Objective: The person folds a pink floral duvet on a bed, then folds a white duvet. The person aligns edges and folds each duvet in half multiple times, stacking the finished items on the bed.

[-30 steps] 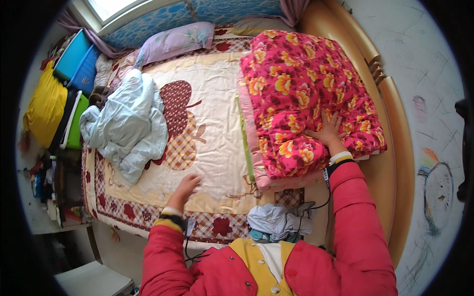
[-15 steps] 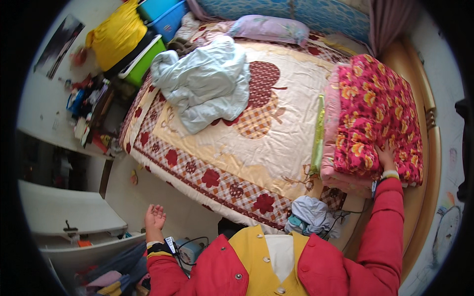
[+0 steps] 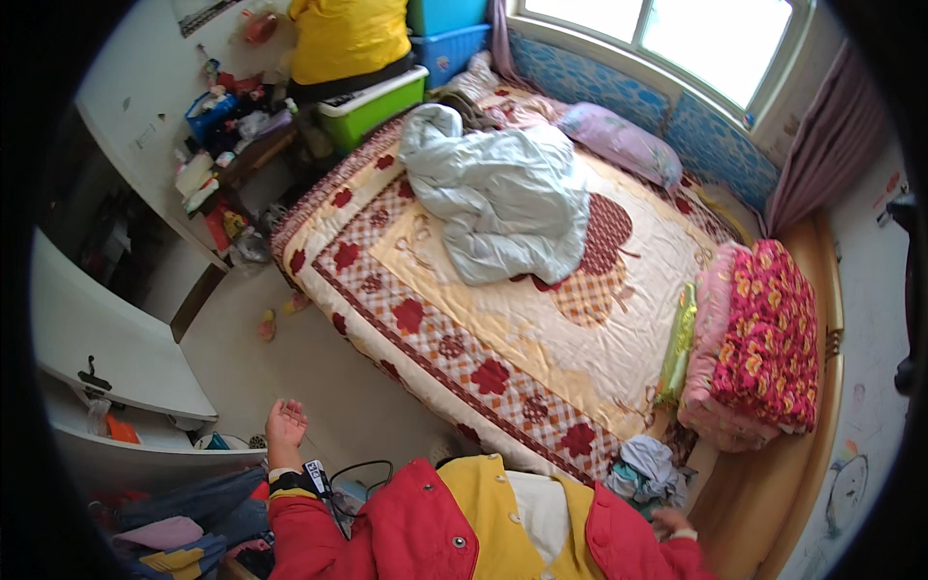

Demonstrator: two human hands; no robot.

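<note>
My left hand (image 3: 286, 422) hangs palm up with its fingers loosely apart, holding nothing, over the floor between the bed and the open cupboard. Low at the right, my right hand (image 3: 672, 523) is slightly blurred beside the bed's near corner; its fingers look loosely apart with nothing in them. It is nearest to a crumpled heap of white and teal clothes (image 3: 650, 466). Beyond that, a folded red quilt with yellow flowers (image 3: 773, 333) lies on pink bedding (image 3: 713, 391), apart from both hands. A pale blue crumpled quilt (image 3: 503, 198) lies on the patterned bedspread (image 3: 435, 280).
A yellow-green packet (image 3: 680, 343) lies beside the pink bedding. A lilac pillow (image 3: 623, 143) is at the bed's far side, below the window (image 3: 715, 39). Green (image 3: 372, 114) and blue (image 3: 452, 53) bins stand at the far left. Clothes (image 3: 184, 527) fill the cupboard near my left arm.
My right hand has left the red flowered quilt and drawn back toward my body. The view has turned, bringing the window in. My left hand stays open in about the same place.
</note>
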